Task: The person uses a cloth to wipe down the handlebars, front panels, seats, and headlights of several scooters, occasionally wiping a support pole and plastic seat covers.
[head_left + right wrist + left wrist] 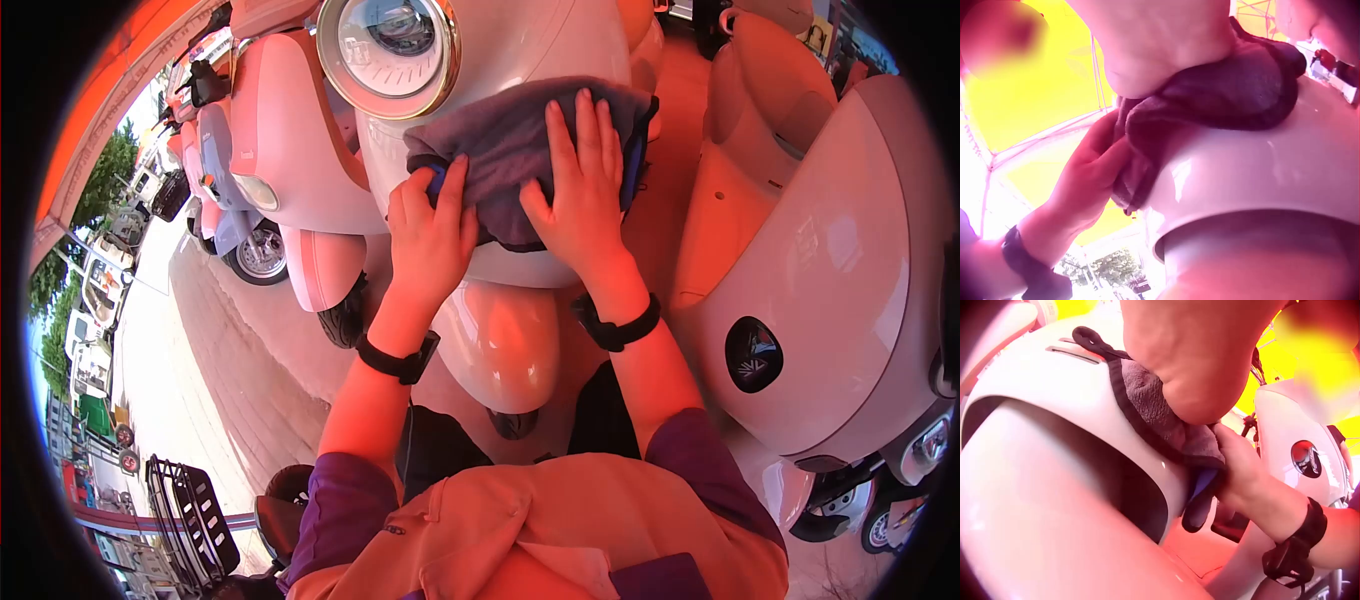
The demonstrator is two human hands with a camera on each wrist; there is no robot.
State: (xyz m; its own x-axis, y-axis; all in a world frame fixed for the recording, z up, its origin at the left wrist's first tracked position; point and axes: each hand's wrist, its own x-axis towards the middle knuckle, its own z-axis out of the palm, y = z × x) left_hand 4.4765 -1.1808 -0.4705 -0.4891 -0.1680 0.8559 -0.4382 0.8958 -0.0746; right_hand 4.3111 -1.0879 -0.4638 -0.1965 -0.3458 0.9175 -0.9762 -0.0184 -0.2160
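Note:
A dark grey-purple cloth with a black edge and a blue underside lies draped over the white front of a scooter, below its round headlight. My left hand pinches the cloth's near left edge, its fingers bent. In the right wrist view a fold of the cloth sits between that hand's thumb and fingers. Spread over the cloth's right half, my right hand presses with its fingers straight. The scooter's pale front fender curves down beneath both wrists.
Close on the right stands another pale scooter body with a black oval badge. A pink scooter is parked to the left, with more scooters behind it. A black rack stands at lower left.

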